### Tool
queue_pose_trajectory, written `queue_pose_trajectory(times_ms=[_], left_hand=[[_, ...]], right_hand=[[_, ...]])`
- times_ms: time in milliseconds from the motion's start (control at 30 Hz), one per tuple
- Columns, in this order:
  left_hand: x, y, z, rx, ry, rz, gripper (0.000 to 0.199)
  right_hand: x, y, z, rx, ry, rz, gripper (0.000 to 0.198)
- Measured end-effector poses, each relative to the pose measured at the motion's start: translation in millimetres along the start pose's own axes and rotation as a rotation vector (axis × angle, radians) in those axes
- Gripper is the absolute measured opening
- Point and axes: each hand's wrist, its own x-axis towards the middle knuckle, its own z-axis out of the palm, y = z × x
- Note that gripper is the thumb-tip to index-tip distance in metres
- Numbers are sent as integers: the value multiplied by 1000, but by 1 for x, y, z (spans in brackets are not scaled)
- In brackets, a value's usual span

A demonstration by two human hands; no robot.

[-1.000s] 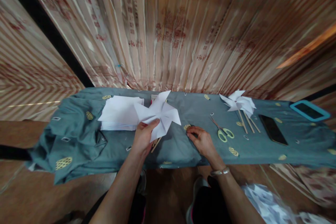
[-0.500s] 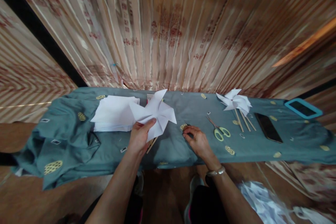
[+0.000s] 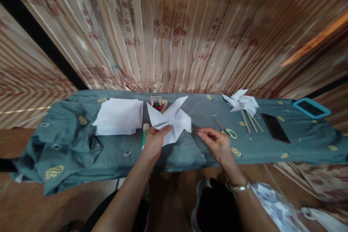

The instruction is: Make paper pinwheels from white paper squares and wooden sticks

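Observation:
My left hand [image 3: 155, 142] grips a white paper pinwheel [image 3: 175, 121], thumb on top near its middle and the other fingers underneath. No stick shows on this pinwheel. To the right, my right hand [image 3: 216, 143] hovers over the cloth with thumb and forefinger pinched together; anything between the fingertips is too small to make out. Behind the held pinwheel stand a small open red and white box [image 3: 156, 103] and some wooden sticks [image 3: 164, 107], partly covered by the paper. A glue stick [image 3: 145, 130] lies just left of it.
A stack of white paper [image 3: 118, 114] lies at left on the green cloth [image 3: 114, 163]. Toward the right are scissors [image 3: 231, 133], pinwheels on sticks [image 3: 240, 101], a black phone [image 3: 276, 128] and a blue-framed device [image 3: 312, 108]. On the floor sits a bag of paper scraps [image 3: 274, 203].
My left hand has carried the pinwheel to the right, uncovering the glue stick and the red box. My right hand has shifted right, away from where it touched the cloth.

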Motion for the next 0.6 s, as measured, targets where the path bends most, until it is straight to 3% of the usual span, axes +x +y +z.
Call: queue_pose_trajectory(times_ms=[167,400,600], left_hand=[[1,-14,11,60,-8,62,39],[-2,-31,34,135,-60,84,29],[-8,-42,45,143,-130,13,30]], right_hand=[[-14,-23,-4,106,9,-32,16],[-22,-27,-8,-166,73,-312,8],[-19,-20,-13,-252,108,-351,9]])
